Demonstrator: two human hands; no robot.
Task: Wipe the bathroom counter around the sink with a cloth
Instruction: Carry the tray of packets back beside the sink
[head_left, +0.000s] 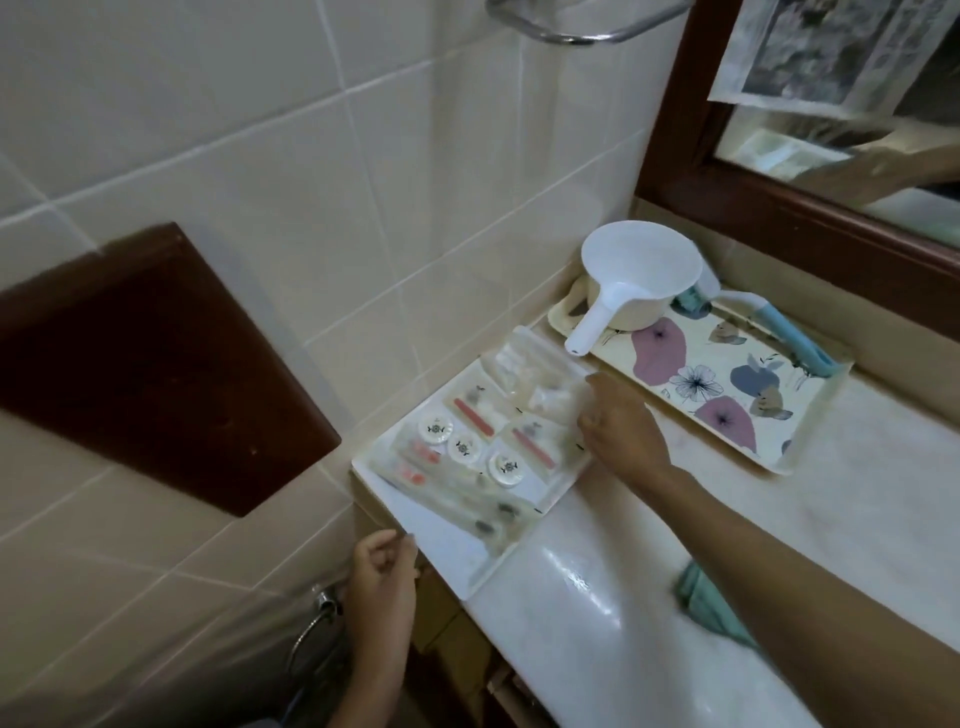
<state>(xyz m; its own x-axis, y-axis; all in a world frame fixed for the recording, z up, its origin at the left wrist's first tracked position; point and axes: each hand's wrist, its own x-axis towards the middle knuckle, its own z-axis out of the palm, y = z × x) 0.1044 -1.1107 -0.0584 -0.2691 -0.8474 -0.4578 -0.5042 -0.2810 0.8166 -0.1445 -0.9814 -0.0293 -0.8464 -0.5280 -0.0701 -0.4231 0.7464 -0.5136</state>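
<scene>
Counter (857, 493) clutter: two trays (toiletries (470, 447), dipper (636, 283))

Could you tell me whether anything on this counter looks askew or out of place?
Yes: the white tray of toiletry packets sits skewed, its near corner jutting past the counter edge. The left hand and right hand hold it.

Crumpled teal cloth (709, 603) on pale counter (857, 493)

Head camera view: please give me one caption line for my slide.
Both hands, left hand and right hand, hold the white tray of toiletries at the counter's end; green cloth lies aside.
</scene>
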